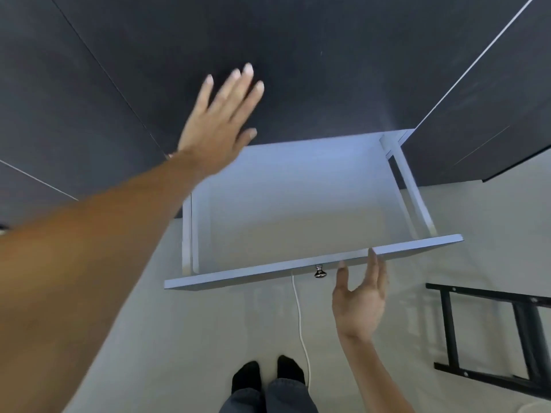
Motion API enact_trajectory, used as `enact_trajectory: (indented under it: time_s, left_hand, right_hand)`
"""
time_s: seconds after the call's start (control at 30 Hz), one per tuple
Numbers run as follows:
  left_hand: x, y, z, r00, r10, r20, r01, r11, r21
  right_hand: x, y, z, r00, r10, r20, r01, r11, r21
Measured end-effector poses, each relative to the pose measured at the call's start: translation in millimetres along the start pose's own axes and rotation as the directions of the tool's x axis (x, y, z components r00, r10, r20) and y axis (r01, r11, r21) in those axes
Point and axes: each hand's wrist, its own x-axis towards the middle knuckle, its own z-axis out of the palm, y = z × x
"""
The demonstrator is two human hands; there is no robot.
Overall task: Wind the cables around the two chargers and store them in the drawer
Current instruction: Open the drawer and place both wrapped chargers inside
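Observation:
A white drawer (298, 272) stands pulled out from under the dark tabletop (298, 70), and I see nothing inside it. A small metal knob (320, 272) sits on its front panel. My left hand (219, 123) is stretched out over the tabletop above the drawer's back left corner, fingers spread, holding nothing. My right hand (359, 299) hovers just in front of the drawer front, right of the knob, fingers apart and empty. A thin white cable (299, 317) hangs down below the drawer front to the floor. No charger is in view.
A black metal frame (489, 332) lies on the pale floor at the right. My feet in dark socks (268, 377) stand below the drawer, beside the cable. Dark tabletop panels extend to the left and right.

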Motion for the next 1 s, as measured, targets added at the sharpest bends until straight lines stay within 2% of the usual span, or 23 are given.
enact_trajectory:
  time_s: [0.07, 0.17, 0.23, 0.37, 0.47, 0.67, 0.8, 1.0]
  left_hand:
    - [-15, 14, -27, 0.998, 0.005, 0.058, -0.005, 1.000, -0.012]
    - [-35, 31, -76, 0.987, -0.040, 0.156, 0.053, 0.995, -0.085]
    - [-42, 39, -112, 0.972, -0.081, 0.219, 0.116, 0.982, -0.149]
    - [-46, 50, -194, 0.946, -0.161, 0.283, 0.234, 0.939, -0.251]
    - [-40, 50, -252, 0.957, -0.167, 0.238, 0.225, 0.943, -0.245]
    - [10, 1, -340, 0.943, -0.308, 0.127, 0.324, 0.936, -0.134]
    - [47, -48, -378, 0.911, -0.407, 0.073, 0.413, 0.902, -0.125]
    - [70, -118, -392, 0.860, -0.496, 0.118, 0.510, 0.844, -0.167]
  right_hand:
    - [12, -24, -29, 0.988, -0.111, 0.103, 0.125, 0.982, -0.144]
    - [36, -78, -69, 0.933, -0.205, 0.295, 0.296, 0.903, -0.312]
    - [54, -123, -95, 0.908, -0.276, 0.314, 0.383, 0.850, -0.362]
    - [79, -216, -158, 0.893, -0.342, 0.291, 0.438, 0.808, -0.394]
    - [88, -269, -206, 0.882, -0.379, 0.279, 0.464, 0.799, -0.382]
    - [108, -348, -270, 0.811, -0.465, 0.356, 0.581, 0.716, -0.388]
    - [126, -383, -282, 0.777, -0.456, 0.434, 0.623, 0.655, -0.427]
    - [139, -451, -266, 0.723, -0.511, 0.466, 0.686, 0.612, -0.393]
